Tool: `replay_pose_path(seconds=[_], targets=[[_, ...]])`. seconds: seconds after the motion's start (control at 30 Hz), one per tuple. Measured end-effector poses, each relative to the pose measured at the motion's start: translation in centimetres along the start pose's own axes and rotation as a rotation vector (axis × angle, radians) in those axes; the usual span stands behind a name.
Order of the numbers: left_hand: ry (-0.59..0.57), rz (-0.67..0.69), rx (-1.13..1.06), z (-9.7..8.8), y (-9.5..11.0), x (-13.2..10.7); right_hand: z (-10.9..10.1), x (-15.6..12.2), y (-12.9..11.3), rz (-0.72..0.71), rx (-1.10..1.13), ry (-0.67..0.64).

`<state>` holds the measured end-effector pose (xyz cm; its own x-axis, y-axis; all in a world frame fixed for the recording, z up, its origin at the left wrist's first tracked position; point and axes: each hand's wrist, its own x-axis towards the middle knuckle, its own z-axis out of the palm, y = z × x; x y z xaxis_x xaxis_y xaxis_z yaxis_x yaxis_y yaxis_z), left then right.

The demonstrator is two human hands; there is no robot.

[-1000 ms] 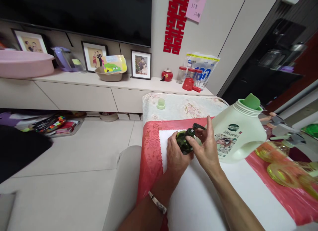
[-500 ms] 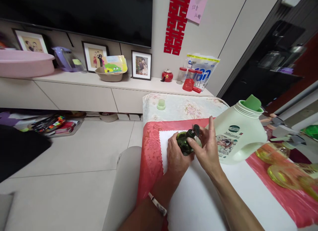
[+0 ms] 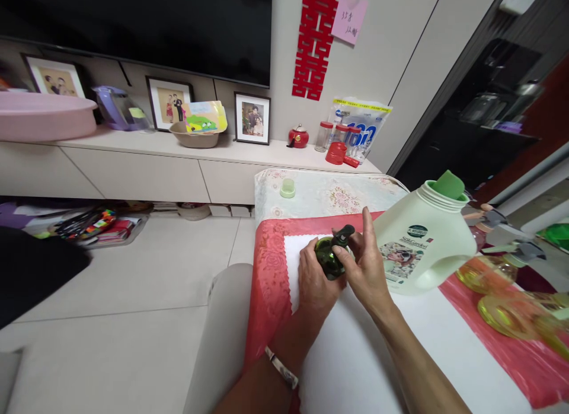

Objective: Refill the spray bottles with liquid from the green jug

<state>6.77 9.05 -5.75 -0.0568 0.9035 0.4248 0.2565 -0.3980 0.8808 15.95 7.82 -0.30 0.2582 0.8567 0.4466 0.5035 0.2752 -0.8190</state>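
A dark green pump bottle [image 3: 326,261] stands at the left part of the white mat [image 3: 355,360]. My left hand [image 3: 315,277] is wrapped round its body from the left. At its neck, my right hand [image 3: 365,264] pinches the black pump head [image 3: 343,236] between thumb and fingers, with the index finger pointing up. The pump's spout points to the upper right. Just right of that hand stands a large pale green jug [image 3: 427,236], uncapped, with a green pouring lip in its mouth. Its light green cap [image 3: 288,188] appears to be the one on the flowered cloth.
Spray bottles with yellow liquid [image 3: 502,313] stand on the red cloth [image 3: 271,271] at the right. Behind the table, a low cabinet [image 3: 155,171] carries picture frames, a pink basin [image 3: 44,116], red-lidded jars [image 3: 324,135] and a plastic pouch [image 3: 367,126].
The pump head has turned, its spout swinging round in my right fingers. My right hand has shifted slightly to the left, while my left hand keeps its hold on the bottle.
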Motion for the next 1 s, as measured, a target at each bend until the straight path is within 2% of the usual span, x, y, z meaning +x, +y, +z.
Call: replay_pose_path(seconds=[0.27,0.5,0.57,0.8,1.0], targets=[[-0.016,-0.039,-0.046,0.1,-0.4,-0.2,0.7,0.2,0.4,0.041,-0.010,0.106],[-0.046,-0.080,-0.083,-0.1,-0.9,-0.1,1.3,0.6,0.1,0.002,-0.210,0.215],[-0.047,-0.080,-0.079,-0.1,-0.9,-0.1,1.2,0.5,-0.1,-0.012,-0.229,0.195],[-0.078,-0.085,-0.061,-0.3,-0.8,0.1,0.4,-0.2,-0.6,-0.066,-0.059,0.010],[-0.038,-0.073,-0.039,-0.1,-1.1,0.0,0.5,0.4,-0.4,-0.022,-0.153,0.131]])
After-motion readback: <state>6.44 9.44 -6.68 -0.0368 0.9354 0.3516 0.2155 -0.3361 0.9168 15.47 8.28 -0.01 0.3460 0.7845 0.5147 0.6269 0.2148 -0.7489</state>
